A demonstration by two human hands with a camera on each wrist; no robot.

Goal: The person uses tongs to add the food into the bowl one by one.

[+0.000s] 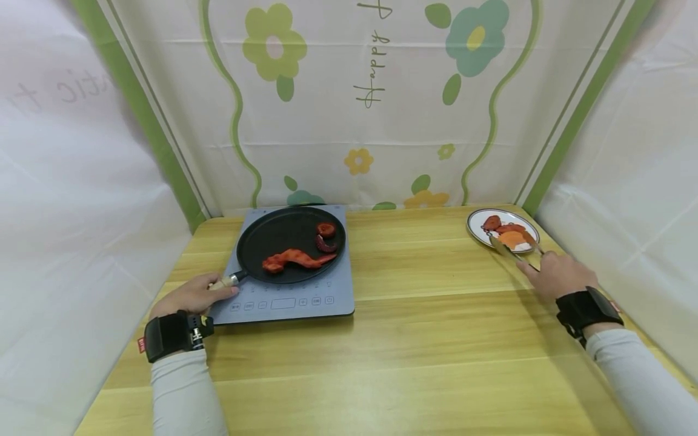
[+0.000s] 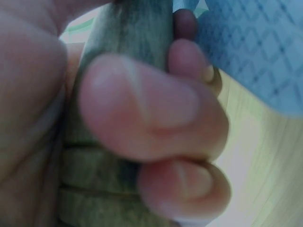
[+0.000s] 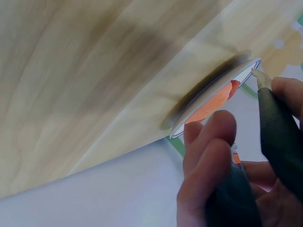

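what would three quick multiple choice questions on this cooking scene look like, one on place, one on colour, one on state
1. Where is the plate?
A. far right of the table
B. on the cooker
C. beside the left hand

2. What colour is the pan?
A. white
B. black
C. green

3. What is the left hand doing?
A. lying flat on the table
B. gripping the pan handle
C. lifting the plate

Answers:
1 A, the plate sits near the table's far right corner, where the right hand reaches with tongs.
2 B, the pan on the grey cooker is black, with red food in it.
3 B, the left wrist view shows fingers curled round the handle.
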